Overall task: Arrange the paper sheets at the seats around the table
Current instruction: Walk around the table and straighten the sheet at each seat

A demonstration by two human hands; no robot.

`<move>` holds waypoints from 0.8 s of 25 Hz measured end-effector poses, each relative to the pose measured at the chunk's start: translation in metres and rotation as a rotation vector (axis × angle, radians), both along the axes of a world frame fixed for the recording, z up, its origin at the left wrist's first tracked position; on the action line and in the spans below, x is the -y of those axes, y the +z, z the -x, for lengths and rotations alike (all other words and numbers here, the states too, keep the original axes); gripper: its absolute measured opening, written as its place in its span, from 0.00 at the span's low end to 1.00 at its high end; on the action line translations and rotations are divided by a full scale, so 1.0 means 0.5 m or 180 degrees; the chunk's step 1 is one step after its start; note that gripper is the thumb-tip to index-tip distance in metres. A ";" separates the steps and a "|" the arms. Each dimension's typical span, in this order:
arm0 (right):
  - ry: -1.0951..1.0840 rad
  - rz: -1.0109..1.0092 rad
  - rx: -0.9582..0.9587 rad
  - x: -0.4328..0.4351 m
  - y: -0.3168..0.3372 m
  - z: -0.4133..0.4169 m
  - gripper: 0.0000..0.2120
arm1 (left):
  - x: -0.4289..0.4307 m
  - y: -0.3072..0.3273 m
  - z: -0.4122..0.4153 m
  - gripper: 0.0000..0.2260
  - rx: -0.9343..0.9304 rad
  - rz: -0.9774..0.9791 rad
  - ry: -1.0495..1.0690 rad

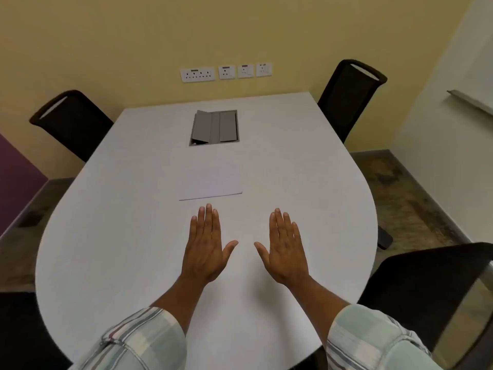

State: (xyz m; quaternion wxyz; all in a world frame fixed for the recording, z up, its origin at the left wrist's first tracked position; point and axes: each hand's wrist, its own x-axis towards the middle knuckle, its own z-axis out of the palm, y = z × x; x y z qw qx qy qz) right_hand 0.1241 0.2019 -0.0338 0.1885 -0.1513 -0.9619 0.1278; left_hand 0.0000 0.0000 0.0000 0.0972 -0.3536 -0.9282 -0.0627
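Observation:
A stack of white paper sheets (213, 178) lies flat in the middle of the white table (120, 236), its near edge just beyond my fingertips. My left hand (205, 245) hovers palm down with fingers straight, a little short of the stack and holding nothing. My right hand (284, 248) is held the same way beside it, to the right of the stack, also empty. Both forearms show striped rolled sleeves.
A grey cable hatch (214, 126) is set into the table beyond the paper. Black chairs stand at the far left (72, 121), far right (349, 94) and near right (432, 287). A yellow wall with sockets (225, 72) is behind the table.

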 end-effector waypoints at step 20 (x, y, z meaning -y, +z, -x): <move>-0.1355 0.0000 0.0780 0.279 -0.006 -0.604 0.41 | 0.165 -0.040 -0.447 0.43 0.0261 0.0192 -0.1273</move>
